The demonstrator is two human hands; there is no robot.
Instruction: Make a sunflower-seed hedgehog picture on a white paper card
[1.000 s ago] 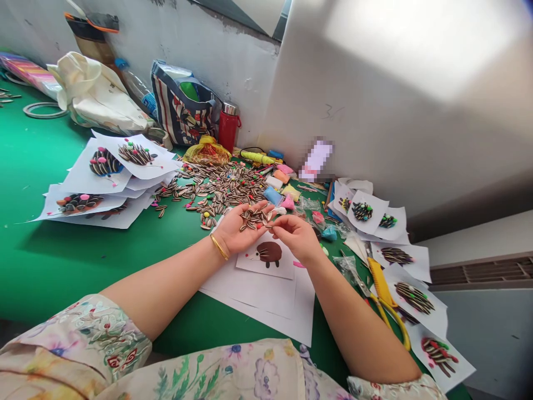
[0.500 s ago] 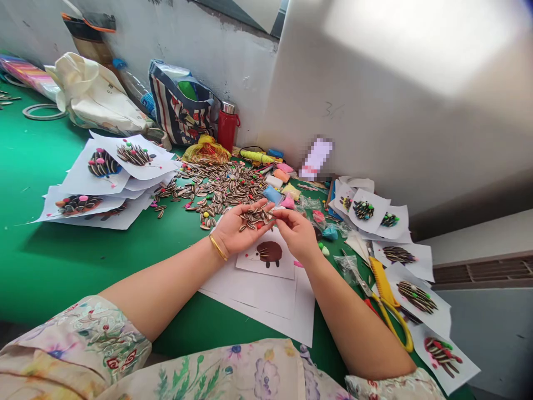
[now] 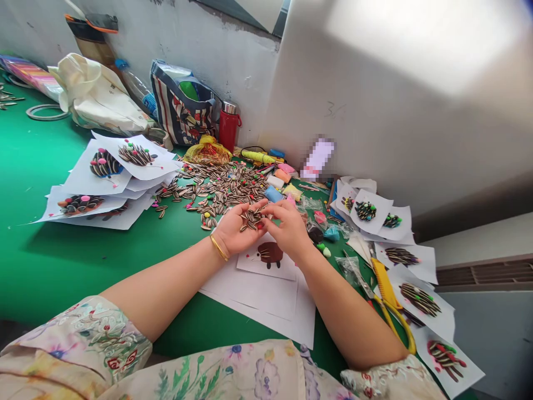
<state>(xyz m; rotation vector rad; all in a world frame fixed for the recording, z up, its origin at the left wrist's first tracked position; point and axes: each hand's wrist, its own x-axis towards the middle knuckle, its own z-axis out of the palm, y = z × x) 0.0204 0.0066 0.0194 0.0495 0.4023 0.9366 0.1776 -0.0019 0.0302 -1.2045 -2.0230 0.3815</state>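
Observation:
My left hand (image 3: 237, 229) is palm up and cupped around a small heap of striped sunflower seeds (image 3: 250, 220). Over that palm, my right hand (image 3: 289, 225) pinches at the seeds with thumb and fingers; the exact seed between its fingertips is mostly hidden. Just below both hands lies a white card with a brown hedgehog (image 3: 271, 253), partly covered by my right hand. A few seeds are stuck near the hedgehog's head end. Under the card are white paper sheets (image 3: 266, 297).
Loose sunflower seeds (image 3: 233, 183) spread beyond my hands. Finished hedgehog cards (image 3: 79, 183) are stacked left, and more cards (image 3: 420, 300) line the right side. Yellow-handled scissors (image 3: 393, 314), a red bottle (image 3: 228, 130), a striped bag (image 3: 181, 108) and blue clay (image 3: 273, 194) are also around.
My right hand has moved slightly left and in over the left palm, its fingers now among the seeds. My left hand stays cupped in place.

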